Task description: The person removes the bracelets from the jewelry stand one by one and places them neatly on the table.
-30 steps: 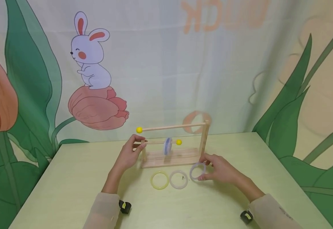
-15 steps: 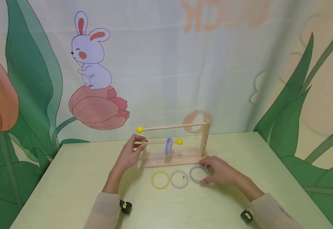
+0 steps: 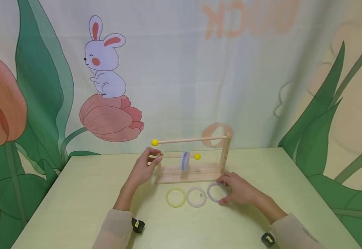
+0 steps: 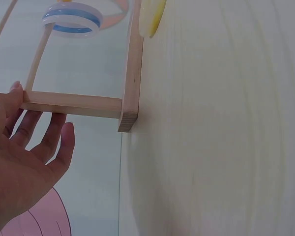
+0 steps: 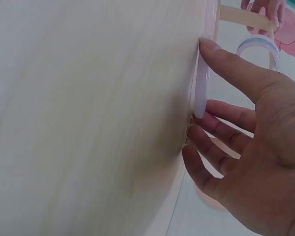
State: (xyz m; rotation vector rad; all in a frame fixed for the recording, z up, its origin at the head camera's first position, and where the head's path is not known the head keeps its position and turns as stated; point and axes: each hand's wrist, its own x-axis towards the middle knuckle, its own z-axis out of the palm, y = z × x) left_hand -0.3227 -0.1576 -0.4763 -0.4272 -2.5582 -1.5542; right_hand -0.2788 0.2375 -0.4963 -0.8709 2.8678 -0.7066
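While the left hand (image 3: 141,170) grips the top of the short post (image 3: 159,168) of the wooden frame (image 3: 174,177) between thumb and fingers, the right hand (image 3: 241,188) holds the purple ring (image 3: 208,192) across its rim, thumb on the near edge and fingertips at the far edge. The purple ring lies on the desk (image 3: 174,228), in front of the tall post (image 3: 225,155). To its left, the pale ring (image 3: 196,206) and yellow ring (image 3: 167,197) form a row.

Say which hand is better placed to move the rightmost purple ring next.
Probably the right hand: its thumb and fingers touch the purple ring, while the left hand grips the wooden stand.
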